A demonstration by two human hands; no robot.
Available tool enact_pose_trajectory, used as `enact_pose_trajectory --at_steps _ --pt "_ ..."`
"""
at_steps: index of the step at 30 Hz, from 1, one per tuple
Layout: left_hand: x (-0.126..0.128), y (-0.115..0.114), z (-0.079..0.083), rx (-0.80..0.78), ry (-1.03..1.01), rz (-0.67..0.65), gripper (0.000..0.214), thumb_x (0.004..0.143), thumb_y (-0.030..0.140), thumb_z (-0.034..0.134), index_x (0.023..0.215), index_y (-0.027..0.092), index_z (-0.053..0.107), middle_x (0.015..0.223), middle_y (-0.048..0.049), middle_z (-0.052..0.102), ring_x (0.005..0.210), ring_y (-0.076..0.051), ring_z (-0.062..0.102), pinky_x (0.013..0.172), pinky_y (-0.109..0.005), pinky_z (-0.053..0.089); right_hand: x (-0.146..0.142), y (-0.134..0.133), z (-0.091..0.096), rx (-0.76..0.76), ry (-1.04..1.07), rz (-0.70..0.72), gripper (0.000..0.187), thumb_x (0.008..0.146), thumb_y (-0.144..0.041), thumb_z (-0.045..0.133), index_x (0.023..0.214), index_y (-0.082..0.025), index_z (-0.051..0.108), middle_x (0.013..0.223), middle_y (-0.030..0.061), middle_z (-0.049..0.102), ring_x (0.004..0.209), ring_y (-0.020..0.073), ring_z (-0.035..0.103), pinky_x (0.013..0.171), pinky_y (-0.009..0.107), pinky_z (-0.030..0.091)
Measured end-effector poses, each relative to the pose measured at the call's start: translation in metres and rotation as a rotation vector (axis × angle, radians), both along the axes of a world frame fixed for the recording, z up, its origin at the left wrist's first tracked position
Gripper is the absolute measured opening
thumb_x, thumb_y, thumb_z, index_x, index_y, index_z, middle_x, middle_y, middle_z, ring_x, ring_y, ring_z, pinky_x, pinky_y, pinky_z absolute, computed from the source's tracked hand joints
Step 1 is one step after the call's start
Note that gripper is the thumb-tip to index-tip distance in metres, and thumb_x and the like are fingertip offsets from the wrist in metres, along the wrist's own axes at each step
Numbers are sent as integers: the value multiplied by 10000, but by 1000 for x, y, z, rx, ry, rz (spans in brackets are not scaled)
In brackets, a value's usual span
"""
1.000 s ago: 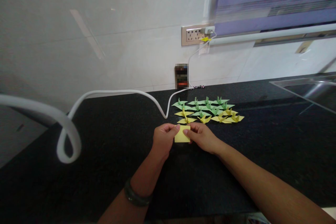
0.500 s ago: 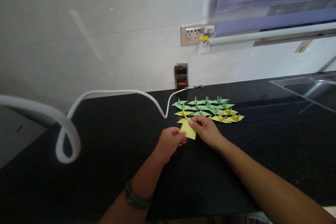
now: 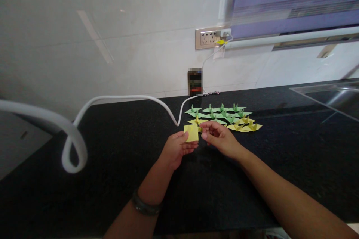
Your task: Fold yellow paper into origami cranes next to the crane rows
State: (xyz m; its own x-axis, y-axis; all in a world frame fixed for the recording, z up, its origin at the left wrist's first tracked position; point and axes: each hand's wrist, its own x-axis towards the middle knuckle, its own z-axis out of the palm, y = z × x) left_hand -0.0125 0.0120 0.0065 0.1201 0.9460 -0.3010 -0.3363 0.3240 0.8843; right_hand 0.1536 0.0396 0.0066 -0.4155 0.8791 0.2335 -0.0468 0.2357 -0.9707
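A small yellow square of paper (image 3: 191, 133) is pinched in my left hand (image 3: 177, 148), thumb on its face and fingers behind. Just right of the paper, my right hand (image 3: 221, 138) has its thumb and fingers apart, with nothing between them. Beyond my hands, folded paper cranes stand in rows on the dark counter (image 3: 112, 149). The far rows are green cranes (image 3: 223, 113); nearer ones are yellow cranes (image 3: 246, 120). My right hand and the paper partly hide a yellow crane in the nearest row.
A white cable (image 3: 126, 97) loops across the left and back of the counter. A phone-like upright object (image 3: 195, 82), its front pixelated, leans against the wall. The wall socket (image 3: 206, 38) holds a white plug. At the right is a sink (image 3: 333, 95).
My right hand has let go of the yellow paper and opened. My left hand has shifted left with the paper, which is now turned squarer to view.
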Motion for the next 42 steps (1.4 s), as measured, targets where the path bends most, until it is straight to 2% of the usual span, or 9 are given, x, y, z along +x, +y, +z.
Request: enact_pose_trajectory --at_steps 8,12,14,16,19,22,29,35,42 --pt "0 -2 -2 -5 -24 -65 250 720 351 529 815 120 543 655 -90 644 562 -141 608 505 -218 443 -3 0 -6 -16 -21 19 297 675 -307 595 929 -183 504 709 -13 478 623 91 459 535 220 393" --pt "1 -2 0 -5 -6 -53 263 719 348 530 829 111 552 662 -95 645 556 -137 606 499 -215 443 -3 0 -6 47 -64 -17 283 699 -252 563 962 -189 478 703 -16 463 588 80 442 526 214 393" --pt "1 -2 0 2 23 -32 273 709 354 541 826 107 560 681 -98 648 559 -137 607 493 -210 441 -3 -1 -5 165 -120 -90 336 698 -209 549 1020 -206 453 769 1 472 590 82 438 520 217 398" --pt "2 -1 -1 18 57 -1 286 693 365 558 823 111 568 712 -97 652 574 -139 612 486 -202 437 -1 -2 -4 366 -221 -171 366 689 -169 543 1042 -231 470 879 35 467 685 114 461 557 244 419" --pt "4 -1 -2 34 102 31 301 680 382 569 830 120 573 748 -93 655 605 -148 622 486 -194 433 1 -3 -2 670 -373 -226 276 694 -136 534 940 -255 575 972 57 431 871 174 440 688 320 429" --pt "5 -1 -1 38 143 20 305 685 384 561 836 119 576 763 -97 655 637 -159 627 496 -192 431 3 -2 -2 788 -453 -218 208 715 -147 527 865 -257 621 1037 57 404 927 187 420 752 349 413" --pt "7 -4 2 75 187 -30 309 703 370 545 882 120 576 796 -96 651 708 -168 625 549 -203 434 -2 -3 -2 683 -401 -238 122 741 -200 523 804 -221 624 1026 62 428 962 188 428 815 356 389" --pt "7 -5 2 125 222 -42 316 725 376 513 898 118 572 802 -90 646 724 -166 620 589 -221 437 -10 -4 -12 453 -293 -304 76 743 -231 511 759 -195 576 904 59 504 849 168 493 673 286 424" --pt "10 -5 3 130 269 -32 340 679 398 556 854 109 589 783 -83 645 686 -154 612 567 -220 433 -11 -3 -15 453 -297 -352 50 726 -204 516 697 -181 550 782 35 541 736 144 499 665 276 403"
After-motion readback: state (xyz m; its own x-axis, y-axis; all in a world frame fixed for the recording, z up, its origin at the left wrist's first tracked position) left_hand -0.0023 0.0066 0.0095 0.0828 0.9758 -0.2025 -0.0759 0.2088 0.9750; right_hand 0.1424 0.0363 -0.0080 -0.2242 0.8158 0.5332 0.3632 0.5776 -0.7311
